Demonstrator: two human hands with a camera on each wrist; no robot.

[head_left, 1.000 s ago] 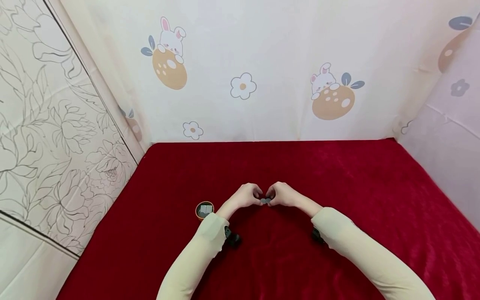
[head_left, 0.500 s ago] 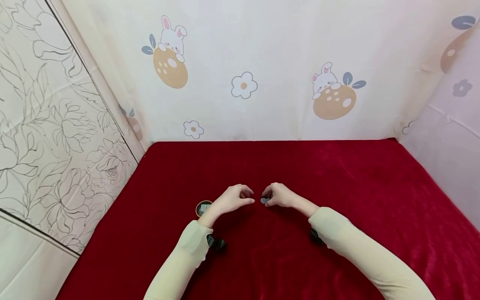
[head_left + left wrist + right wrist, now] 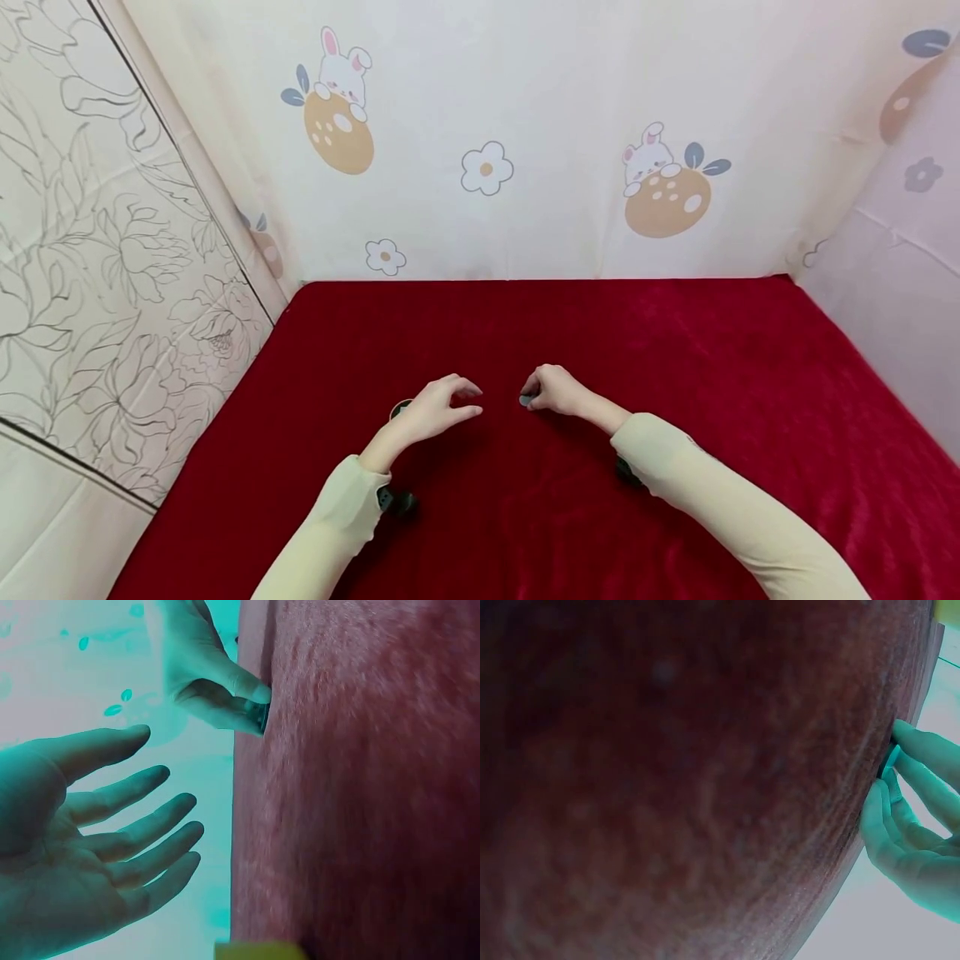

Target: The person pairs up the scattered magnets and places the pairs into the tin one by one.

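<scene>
My right hand (image 3: 557,390) is low over the red cloth, pinching a small grey disc (image 3: 525,400) between thumb and fingers. In the right wrist view, the fingertips (image 3: 900,735) sit at the cloth with the disc (image 3: 889,759) between them. My left hand (image 3: 433,410) hovers above the cloth to the left, thumb and fingers apart, holding nothing. Its spread fingers show plainly in the left wrist view, where the left palm (image 3: 67,862) faces the camera. Partly hidden behind the left hand is a small round bowl (image 3: 393,409); little of its contents shows.
Red plush cloth (image 3: 525,500) covers the table. A pale curtain (image 3: 555,83) printed with rabbits and flowers hangs along the back edge. A floral panel (image 3: 135,250) stands at the left. Dark wrist devices (image 3: 396,502) hang beneath the sleeves.
My left hand has let go of the grey piece and moved left, now covering most of the bowl. My right hand has stayed nearly in place, still pinching the disc.
</scene>
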